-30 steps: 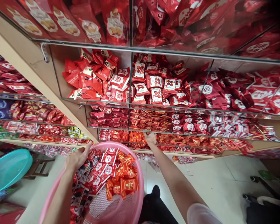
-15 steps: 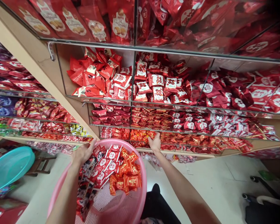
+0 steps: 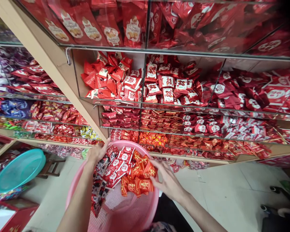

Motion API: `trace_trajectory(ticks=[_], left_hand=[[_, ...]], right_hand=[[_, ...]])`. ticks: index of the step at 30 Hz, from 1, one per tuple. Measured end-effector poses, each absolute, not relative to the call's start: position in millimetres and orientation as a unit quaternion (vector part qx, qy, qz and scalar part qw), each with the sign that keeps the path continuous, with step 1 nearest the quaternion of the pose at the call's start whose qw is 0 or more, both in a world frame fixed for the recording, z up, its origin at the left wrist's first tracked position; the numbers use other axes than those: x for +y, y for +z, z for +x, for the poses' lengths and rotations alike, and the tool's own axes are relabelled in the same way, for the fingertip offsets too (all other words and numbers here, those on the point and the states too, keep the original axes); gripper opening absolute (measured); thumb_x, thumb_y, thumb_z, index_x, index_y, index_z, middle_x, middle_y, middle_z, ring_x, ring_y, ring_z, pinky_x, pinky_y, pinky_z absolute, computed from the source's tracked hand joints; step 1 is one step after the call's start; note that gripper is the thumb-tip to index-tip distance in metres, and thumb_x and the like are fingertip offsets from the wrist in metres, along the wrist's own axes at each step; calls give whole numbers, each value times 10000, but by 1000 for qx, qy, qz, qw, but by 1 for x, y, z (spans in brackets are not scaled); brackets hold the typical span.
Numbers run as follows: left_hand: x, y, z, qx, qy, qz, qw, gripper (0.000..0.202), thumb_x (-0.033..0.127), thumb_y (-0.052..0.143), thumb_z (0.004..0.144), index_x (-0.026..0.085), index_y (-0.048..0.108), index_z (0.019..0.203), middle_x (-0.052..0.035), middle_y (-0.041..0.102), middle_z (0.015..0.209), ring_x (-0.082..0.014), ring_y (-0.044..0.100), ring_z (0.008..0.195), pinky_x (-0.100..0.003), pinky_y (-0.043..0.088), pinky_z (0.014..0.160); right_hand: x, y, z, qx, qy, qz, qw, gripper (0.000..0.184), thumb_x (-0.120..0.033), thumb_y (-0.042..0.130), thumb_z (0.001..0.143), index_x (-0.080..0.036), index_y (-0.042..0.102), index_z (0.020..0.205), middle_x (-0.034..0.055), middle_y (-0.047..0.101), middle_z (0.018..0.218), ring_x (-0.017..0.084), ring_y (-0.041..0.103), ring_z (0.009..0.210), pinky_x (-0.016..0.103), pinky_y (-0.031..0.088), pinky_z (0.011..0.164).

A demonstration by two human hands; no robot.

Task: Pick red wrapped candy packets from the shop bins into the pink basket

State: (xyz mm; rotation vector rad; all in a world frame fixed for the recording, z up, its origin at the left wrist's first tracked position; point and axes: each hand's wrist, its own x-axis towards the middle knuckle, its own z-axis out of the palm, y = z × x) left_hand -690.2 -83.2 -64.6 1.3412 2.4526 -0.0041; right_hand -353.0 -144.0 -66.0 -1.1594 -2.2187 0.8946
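My left hand (image 3: 97,152) grips the rim of a pink plastic mesh basket (image 3: 125,142) at its far side. My right hand (image 3: 166,181) hangs open over the basket, its fingertips at a heap of small orange-red packets (image 3: 138,181). Nothing shows between its fingers. Beside that heap lie white-and-red packets (image 3: 117,166), and darker packets line the basket's inner wall. The mesh shows through at the bottom.
Glass-fronted display shelves (image 3: 183,129) packed with red snack packets fill the view ahead, and a wooden upright (image 3: 70,87) divides them. A teal basin (image 3: 19,170) lies to the left. A tiled floor (image 3: 222,183) runs to the right, with a dark chair base (image 3: 275,219) at the corner.
My right hand has come back from the lower shelf of packets to above the basket, its fingers spread. The basket now sits slightly further right in view.
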Motion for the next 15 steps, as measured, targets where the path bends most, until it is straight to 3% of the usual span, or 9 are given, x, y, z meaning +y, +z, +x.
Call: trace_trajectory(ticks=[4,15], left_hand=[[-88,-68,-696,867,-1,467,172,872,763,148,706,118,689,936,-248,672,969,-393,598,989,-469,428,822],[-96,-70,-703,864,-6,466,190,802,730,171,728,163,690,956,-219,672,1004,-384,585,1021,-471,410,857]], right_hand=[[-161,-53,-359,-886,281,-322,177,524,-163,500,809,-263,399,1314,52,542,1238,200,488,1114,367,401,979],[-165,-67,-372,-928,206,-249,183,380,-187,447,879,-228,473,1256,56,595,1187,178,514,1075,389,377,997]])
